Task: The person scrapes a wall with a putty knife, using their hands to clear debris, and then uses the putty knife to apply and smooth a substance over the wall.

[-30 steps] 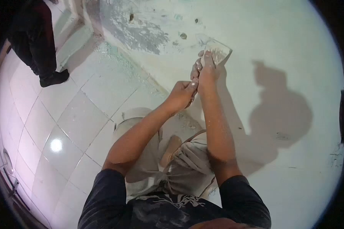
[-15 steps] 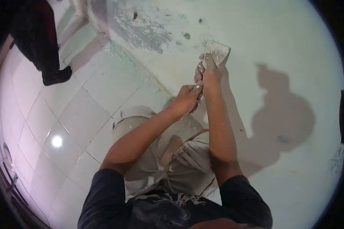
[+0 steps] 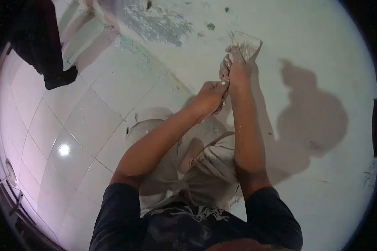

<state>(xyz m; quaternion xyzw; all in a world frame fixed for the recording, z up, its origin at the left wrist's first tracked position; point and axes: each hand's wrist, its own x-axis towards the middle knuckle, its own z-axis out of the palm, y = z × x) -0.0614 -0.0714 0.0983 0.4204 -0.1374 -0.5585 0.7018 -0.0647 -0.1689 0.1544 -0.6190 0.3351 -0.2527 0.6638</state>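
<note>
A broad flat scraper lies against the pale wall, its blade smeared with whitish material. My right hand is wrapped round it just below the blade, with the thumb pressed on its face. Just below and to the left, my left hand is closed, its fingers curled beside my right wrist. What it grips, if anything, is hidden. Whitish smears cover the fingers of both hands.
Another person's dark-clothed leg stands at the upper left on the tiled floor. A grey rough patch marks the wall. A pale rounded container sits below my left forearm.
Both hands and the scraper have shifted slightly up and to the right in the view. Both hands keep the same closed shape.
</note>
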